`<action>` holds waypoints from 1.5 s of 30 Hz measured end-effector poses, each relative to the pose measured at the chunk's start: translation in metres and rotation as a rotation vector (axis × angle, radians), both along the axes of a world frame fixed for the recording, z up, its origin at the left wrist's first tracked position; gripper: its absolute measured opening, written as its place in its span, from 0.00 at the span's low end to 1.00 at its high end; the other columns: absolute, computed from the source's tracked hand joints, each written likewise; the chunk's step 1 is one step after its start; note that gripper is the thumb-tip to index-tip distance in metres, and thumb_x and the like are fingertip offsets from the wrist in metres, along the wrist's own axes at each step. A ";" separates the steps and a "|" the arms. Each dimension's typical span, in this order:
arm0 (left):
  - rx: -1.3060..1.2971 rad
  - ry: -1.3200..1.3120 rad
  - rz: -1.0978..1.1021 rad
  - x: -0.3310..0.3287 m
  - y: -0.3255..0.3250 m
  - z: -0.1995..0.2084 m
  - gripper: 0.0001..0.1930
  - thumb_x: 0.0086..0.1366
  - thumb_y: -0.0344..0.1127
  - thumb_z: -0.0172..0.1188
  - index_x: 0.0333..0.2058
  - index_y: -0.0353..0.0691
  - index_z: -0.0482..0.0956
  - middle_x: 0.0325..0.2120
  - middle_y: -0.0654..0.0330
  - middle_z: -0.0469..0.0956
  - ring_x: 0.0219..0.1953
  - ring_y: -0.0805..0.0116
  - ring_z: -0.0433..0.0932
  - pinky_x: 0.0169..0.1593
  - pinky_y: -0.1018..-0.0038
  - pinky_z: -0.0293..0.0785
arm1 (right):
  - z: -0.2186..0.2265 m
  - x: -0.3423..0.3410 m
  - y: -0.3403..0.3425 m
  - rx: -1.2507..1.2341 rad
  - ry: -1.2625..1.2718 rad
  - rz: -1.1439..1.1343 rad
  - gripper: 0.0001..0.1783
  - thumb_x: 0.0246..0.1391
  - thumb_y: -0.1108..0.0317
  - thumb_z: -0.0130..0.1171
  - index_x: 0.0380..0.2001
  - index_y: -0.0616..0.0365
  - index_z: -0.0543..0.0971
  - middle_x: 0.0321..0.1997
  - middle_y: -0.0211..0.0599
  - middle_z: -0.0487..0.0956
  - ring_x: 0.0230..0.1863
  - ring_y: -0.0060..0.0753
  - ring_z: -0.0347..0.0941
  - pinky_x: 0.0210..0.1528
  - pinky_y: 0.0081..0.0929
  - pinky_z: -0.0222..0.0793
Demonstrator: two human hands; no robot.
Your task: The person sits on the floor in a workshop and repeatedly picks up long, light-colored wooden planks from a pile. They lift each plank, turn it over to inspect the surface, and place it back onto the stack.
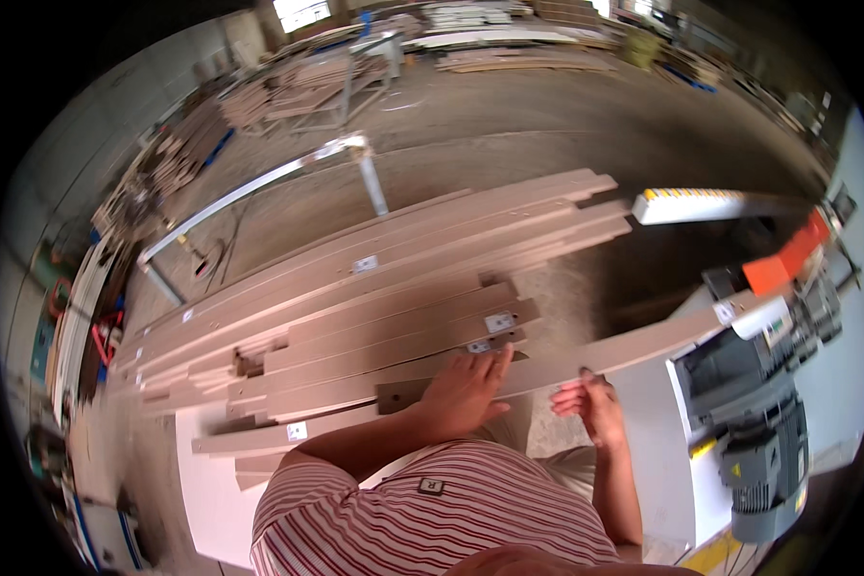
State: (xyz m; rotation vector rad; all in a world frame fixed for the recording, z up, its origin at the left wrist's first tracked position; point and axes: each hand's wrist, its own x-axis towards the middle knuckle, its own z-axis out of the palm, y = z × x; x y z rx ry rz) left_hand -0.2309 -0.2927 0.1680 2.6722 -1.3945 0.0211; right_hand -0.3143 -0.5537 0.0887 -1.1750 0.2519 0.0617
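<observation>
A long brown board [634, 348] runs from the left past my body to a machine at the right. My left hand [466, 392] lies palm down, fingers outstretched, over the near edge of the stacked boards [384, 336] and this long board. Its fingertips are close to a white label [498, 323]. My right hand [590, 408] is just on the near side of the long board, fingers loosely bent and apart, with nothing visible in them. Whether its fingertips touch the board's edge I cannot tell.
At the right stands a grey machine [773, 451] with an orange guard [787, 254]. A white beam with yellow marks [691, 205] lies beyond. A metal frame [259, 182] stands behind the stack. More board piles [298, 86] fill the far floor.
</observation>
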 end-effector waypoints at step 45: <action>-0.034 0.118 0.106 -0.001 -0.011 -0.008 0.46 0.57 0.47 0.67 0.66 0.29 0.52 0.46 0.43 0.69 0.50 0.46 0.70 0.54 0.57 0.67 | 0.008 -0.004 -0.028 0.154 -0.031 -0.324 0.22 0.63 0.48 0.55 0.40 0.59 0.75 0.34 0.38 0.83 0.31 0.27 0.80 0.36 0.22 0.78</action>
